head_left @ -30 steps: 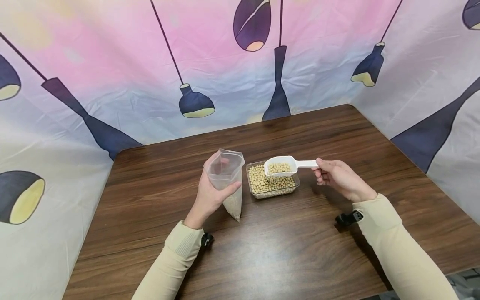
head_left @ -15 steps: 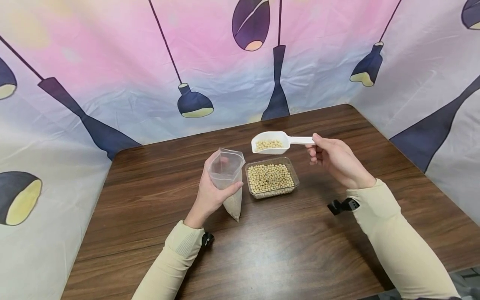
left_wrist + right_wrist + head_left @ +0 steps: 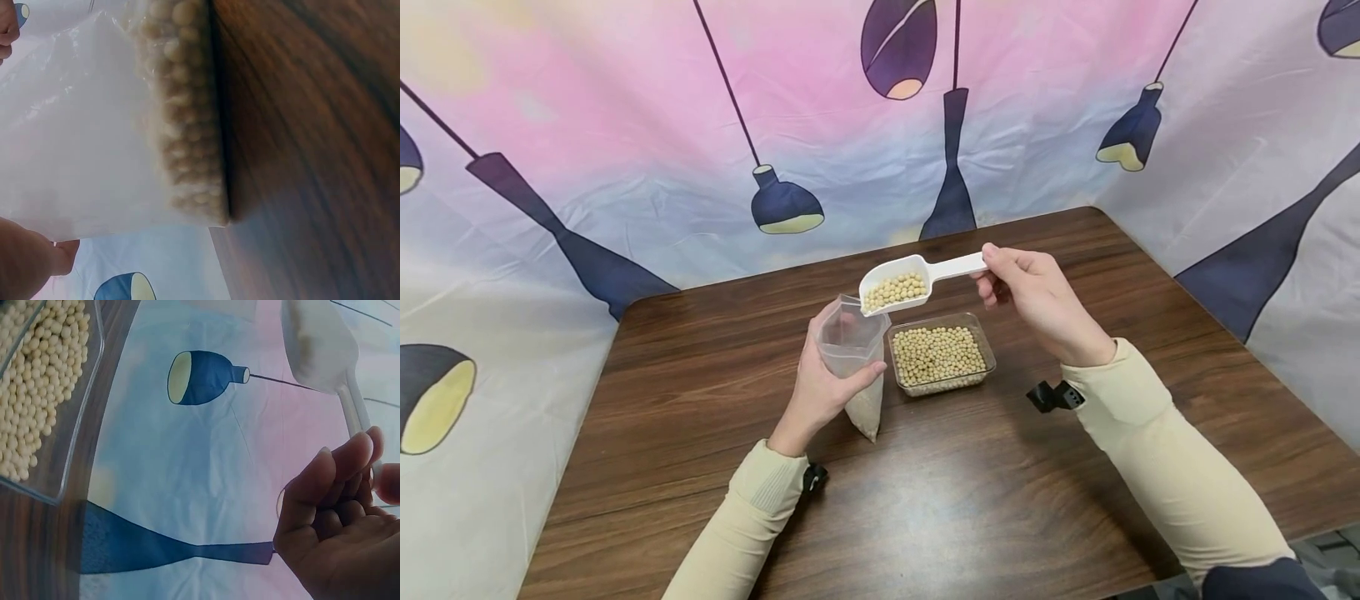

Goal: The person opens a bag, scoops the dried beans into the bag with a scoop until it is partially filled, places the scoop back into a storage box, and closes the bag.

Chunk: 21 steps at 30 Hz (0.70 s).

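Note:
My left hand (image 3: 823, 385) grips a clear plastic bag (image 3: 854, 354) around its upper part, its mouth spread wide. Soybeans (image 3: 187, 119) fill the bottom of the bag, which stands on the table in the left wrist view. By its handle, my right hand (image 3: 1045, 298) pinches a white scoop (image 3: 917, 268) loaded with soybeans (image 3: 895, 290). The scoop's lip overlaps the far right edge of the bag's mouth in the head view. Seen from the right wrist, the scoop (image 3: 322, 350) is raised, with the fingers (image 3: 353, 453) curled at its handle.
A clear rectangular container (image 3: 977, 329) of soybeans (image 3: 37, 394) sits just right of the bag. All of it is on a dark wooden table (image 3: 715, 367). Behind the far edge hangs a cloth (image 3: 655, 212) printed with lamps.
My right hand has lifted the loaded scoop up from over the container and carried it left to the bag's mouth. The left hand and the bag have stayed nearly in place.

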Tool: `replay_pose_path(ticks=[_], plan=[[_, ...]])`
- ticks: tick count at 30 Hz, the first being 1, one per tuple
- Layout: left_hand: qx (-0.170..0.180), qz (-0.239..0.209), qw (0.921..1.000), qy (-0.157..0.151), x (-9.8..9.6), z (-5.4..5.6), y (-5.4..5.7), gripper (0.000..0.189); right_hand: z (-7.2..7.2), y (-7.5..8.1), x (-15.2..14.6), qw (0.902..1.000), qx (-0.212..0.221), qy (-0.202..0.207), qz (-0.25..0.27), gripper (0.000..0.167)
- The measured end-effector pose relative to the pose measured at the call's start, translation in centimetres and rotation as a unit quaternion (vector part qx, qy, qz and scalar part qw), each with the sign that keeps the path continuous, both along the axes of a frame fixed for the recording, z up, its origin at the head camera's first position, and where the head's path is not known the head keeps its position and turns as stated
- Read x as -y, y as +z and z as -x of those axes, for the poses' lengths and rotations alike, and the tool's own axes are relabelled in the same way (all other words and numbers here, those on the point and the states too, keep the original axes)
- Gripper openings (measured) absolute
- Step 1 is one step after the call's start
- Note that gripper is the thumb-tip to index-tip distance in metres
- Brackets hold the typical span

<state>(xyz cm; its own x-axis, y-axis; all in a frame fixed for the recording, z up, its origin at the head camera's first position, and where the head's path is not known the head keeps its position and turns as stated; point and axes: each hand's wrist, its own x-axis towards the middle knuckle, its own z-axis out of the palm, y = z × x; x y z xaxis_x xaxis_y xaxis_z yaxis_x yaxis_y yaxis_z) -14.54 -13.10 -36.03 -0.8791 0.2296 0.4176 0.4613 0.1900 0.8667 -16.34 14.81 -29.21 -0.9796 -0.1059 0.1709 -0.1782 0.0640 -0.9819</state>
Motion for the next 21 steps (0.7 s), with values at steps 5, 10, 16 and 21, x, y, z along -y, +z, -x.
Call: replay_pose_path(ticks=[5, 10, 16, 21], plan=[[-0.002, -0.004, 1.0000, 0.004, 0.3, 0.6, -1.1, 0.089, -0.2, 0.6, 0.6, 0.9986, -0.025, -0.015, -0.046, 0.038], [0.005, -0.004, 0.9999, 0.014, 0.7, 1.7, -2.9, 0.093, -0.1, 0.9, 1.0, 0.9946, -0.050, -0.030, -0.086, 0.038], [0.003, -0.005, 0.9999, 0.010, 0.5, 0.9, -1.5, 0.090, -0.3, 1.2, 1.2, 0.9866, -0.089, -0.050, -0.128, 0.040], [0.010, -0.002, 0.9998, 0.015, 0.0, -0.1, 0.3, 0.086, -0.8, 1.5, 1.6, 0.9746, -0.133, -0.057, -0.171, 0.043]])
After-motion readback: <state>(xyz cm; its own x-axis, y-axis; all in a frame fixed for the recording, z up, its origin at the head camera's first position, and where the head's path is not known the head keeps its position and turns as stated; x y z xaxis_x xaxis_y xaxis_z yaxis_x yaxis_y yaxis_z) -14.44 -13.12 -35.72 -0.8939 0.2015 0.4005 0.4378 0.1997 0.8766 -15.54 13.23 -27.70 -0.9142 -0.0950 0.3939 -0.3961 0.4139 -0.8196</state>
